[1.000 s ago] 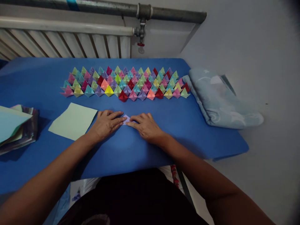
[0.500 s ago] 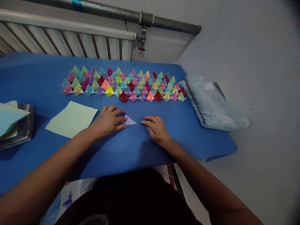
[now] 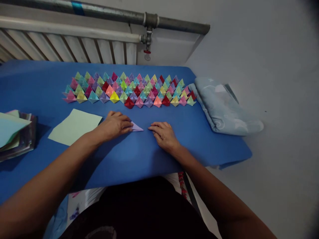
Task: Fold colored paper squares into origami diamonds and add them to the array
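A small lilac folded sheet of origami paper (image 3: 137,127) lies on the blue table, its pointed end showing to the right. My left hand (image 3: 116,124) rests over its left part, fingers curled down onto it and hiding the rest. Just right of the tip is my right hand (image 3: 163,133), holding nothing. Its fingers are loosely stretched out toward the paper, with a small gap between. Left of my left hand a pale green square sheet (image 3: 76,126) lies flat, one edge partly behind my wrist.
Rows of several colourful folded paper boats (image 3: 129,89) stand behind my hands. A stack of paper (image 3: 17,132) with plastic wrapping sits at the left. On the right is a folded grey-blue cloth (image 3: 224,108). A radiator (image 3: 74,46) and a pipe (image 3: 179,26) run along the wall.
The view has shifted slightly. My left hand keeps its hold on the lilac paper with its fingers slightly rearranged, and a fold line shows near the tip. My right hand has barely moved.
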A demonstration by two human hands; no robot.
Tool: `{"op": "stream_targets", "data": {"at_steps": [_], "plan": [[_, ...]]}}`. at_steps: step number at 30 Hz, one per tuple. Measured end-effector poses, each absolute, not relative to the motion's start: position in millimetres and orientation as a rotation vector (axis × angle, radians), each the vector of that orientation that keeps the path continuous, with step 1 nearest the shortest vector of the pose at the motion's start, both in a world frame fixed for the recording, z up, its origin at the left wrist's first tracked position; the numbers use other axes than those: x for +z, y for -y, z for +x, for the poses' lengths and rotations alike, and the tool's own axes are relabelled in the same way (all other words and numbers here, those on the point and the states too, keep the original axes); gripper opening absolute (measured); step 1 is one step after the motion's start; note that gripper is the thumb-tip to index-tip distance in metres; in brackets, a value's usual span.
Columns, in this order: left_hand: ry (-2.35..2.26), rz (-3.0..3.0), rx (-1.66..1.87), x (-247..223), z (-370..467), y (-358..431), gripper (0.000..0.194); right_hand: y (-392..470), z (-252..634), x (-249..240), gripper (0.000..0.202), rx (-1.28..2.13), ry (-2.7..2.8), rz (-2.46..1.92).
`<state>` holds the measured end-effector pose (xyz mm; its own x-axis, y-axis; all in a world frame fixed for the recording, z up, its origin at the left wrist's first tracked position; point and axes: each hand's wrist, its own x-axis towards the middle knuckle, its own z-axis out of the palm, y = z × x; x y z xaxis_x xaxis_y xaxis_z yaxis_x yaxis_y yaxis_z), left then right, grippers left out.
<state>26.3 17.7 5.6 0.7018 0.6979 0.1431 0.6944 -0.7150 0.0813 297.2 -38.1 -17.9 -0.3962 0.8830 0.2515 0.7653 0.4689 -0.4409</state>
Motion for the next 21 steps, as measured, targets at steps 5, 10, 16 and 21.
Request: {"op": "stream_targets", "data": {"at_steps": [5,10,16,21], "plan": [[-1.228,2.965,0.253,10.8,41.9,1.5,0.027,37.7,297.0,-18.6,0.034,0.354,2.256,-1.383],[-1.557,2.838,0.231,12.6,54.7,14.1,0.029,39.1,295.4,-16.4,0.030,0.369,2.187,-1.386],[-1.729,2.458,0.673,15.8,58.5,24.2,0.024,49.5,256.2,3.6,0.015,0.706,1.668,-1.350],[-1.718,2.395,0.924,16.9,73.6,38.6,0.025,50.5,223.0,20.2,0.018,0.822,1.592,-1.381]]}}
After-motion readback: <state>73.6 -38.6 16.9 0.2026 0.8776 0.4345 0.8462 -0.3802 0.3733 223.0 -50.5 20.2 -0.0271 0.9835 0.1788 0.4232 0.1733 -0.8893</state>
